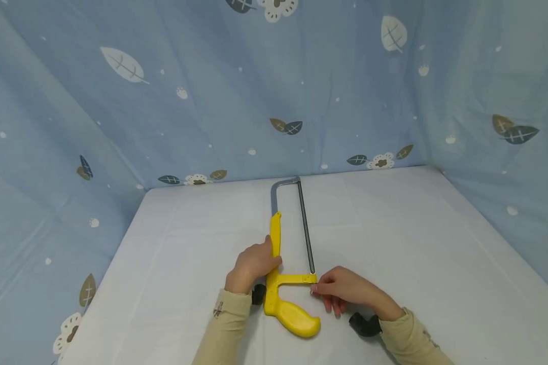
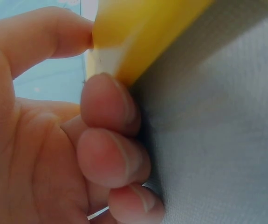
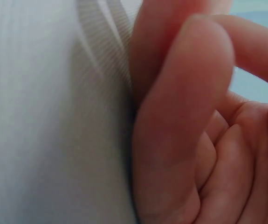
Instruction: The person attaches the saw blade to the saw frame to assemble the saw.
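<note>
A hacksaw (image 1: 274, 230) with a yellow handle (image 1: 297, 318) and grey front bow lies flat on the white table, its handle towards me. Along its right side runs the dark blade (image 1: 306, 228), fixed at both ends. My left hand (image 1: 254, 261) holds the yellow frame from the left, thumb on one side and fingers on the other, as the left wrist view shows. At the near blade mount (image 1: 309, 279), thumb and forefinger of my right hand (image 1: 347, 289) pinch the wing nut, mostly hidden by the fingertips. The right hand's other fingers (image 3: 171, 126) hang curled by the tabletop.
The white-covered table (image 1: 392, 218) ends at a blue curtain (image 1: 237, 101) with leaf and flower prints, which hangs behind and along both sides. Black wrist mounts (image 1: 365, 324) sit by both sleeves, close to the table surface.
</note>
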